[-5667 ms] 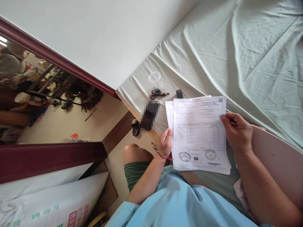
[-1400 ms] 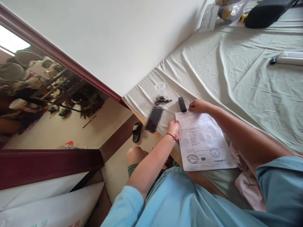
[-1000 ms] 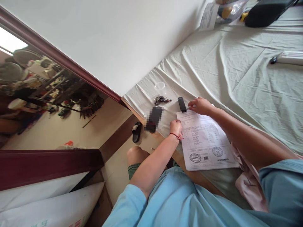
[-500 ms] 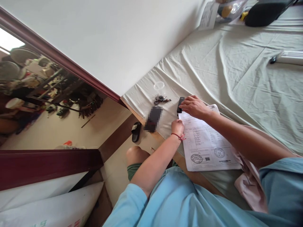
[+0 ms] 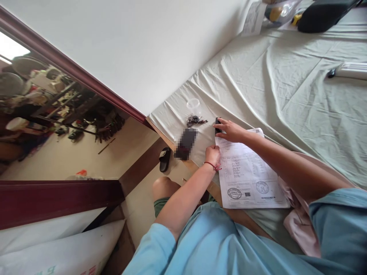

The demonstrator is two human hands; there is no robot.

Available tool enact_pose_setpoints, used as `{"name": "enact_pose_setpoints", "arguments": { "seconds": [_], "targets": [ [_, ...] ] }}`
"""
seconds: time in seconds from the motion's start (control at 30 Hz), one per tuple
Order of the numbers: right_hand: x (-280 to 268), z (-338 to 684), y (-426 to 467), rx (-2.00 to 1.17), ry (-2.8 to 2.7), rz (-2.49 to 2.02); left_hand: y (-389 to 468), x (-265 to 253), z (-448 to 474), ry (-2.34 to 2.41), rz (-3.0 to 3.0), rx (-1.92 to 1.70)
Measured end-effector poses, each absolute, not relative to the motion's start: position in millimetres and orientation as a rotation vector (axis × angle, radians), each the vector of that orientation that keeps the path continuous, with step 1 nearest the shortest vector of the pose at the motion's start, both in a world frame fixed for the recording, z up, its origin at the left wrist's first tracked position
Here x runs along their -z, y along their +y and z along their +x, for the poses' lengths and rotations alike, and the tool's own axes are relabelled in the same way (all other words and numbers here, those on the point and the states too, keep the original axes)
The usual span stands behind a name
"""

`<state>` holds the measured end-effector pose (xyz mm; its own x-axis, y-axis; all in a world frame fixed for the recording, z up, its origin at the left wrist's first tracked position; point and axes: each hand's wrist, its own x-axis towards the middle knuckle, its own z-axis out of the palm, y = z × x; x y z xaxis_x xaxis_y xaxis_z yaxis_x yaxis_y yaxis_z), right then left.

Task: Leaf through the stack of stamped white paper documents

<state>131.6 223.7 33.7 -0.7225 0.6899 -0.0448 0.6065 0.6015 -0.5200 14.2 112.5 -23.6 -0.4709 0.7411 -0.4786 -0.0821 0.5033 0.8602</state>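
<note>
A stack of printed papers (image 5: pixel 243 164) with round stamps lies along the edge of the cloth-covered surface. My left hand (image 5: pixel 212 156) is closed on the left edge of the stack, near its upper corner. At that corner sits a small black stapler (image 5: pixel 218 124). My right hand (image 5: pixel 231 131) reaches across the papers and grips the stapler from above, thumb and fingers covering part of it. Whether the paper corner lies inside the stapler's jaws is hidden.
Left of my hands lie a dark pixelated object (image 5: pixel 186 143), a tangled dark cord (image 5: pixel 195 120) and a clear round lid (image 5: pixel 193 103). Pink cloth (image 5: pixel 304 229) hangs by the papers. A white wall (image 5: pixel 137 49) rises behind; a black slipper (image 5: pixel 164 159) lies on the floor.
The papers and my left hand have shifted slightly left. My right hand has moved a little left and its fingers have spread more over the stapler.
</note>
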Motion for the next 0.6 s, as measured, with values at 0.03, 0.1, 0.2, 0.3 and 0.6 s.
{"name": "enact_pose_setpoints", "arguments": {
  "seconds": [0.03,0.1,0.2,0.3,0.6],
  "targets": [
    [-33.3,133.6,225.0,-0.785,-2.67,-1.063,112.4,23.7,14.2,1.803,0.557,-1.093],
    [-31.0,137.6,227.1,-0.799,-2.671,-1.014,111.9,23.5,14.5,1.801,0.567,-1.091],
    [-25.9,141.4,228.4,-0.759,-2.661,-0.971,111.3,22.9,14.8,1.805,0.585,-1.092],
    [-21.5,142.5,227.3,-0.689,-2.663,-0.973,111.0,22.6,14.4,1.818,0.607,-1.089],
    [-19.0,142.3,221.6,-0.635,-2.685,-1.027,110.3,19.4,14.4,1.861,0.658,-1.084]
  ]
}}
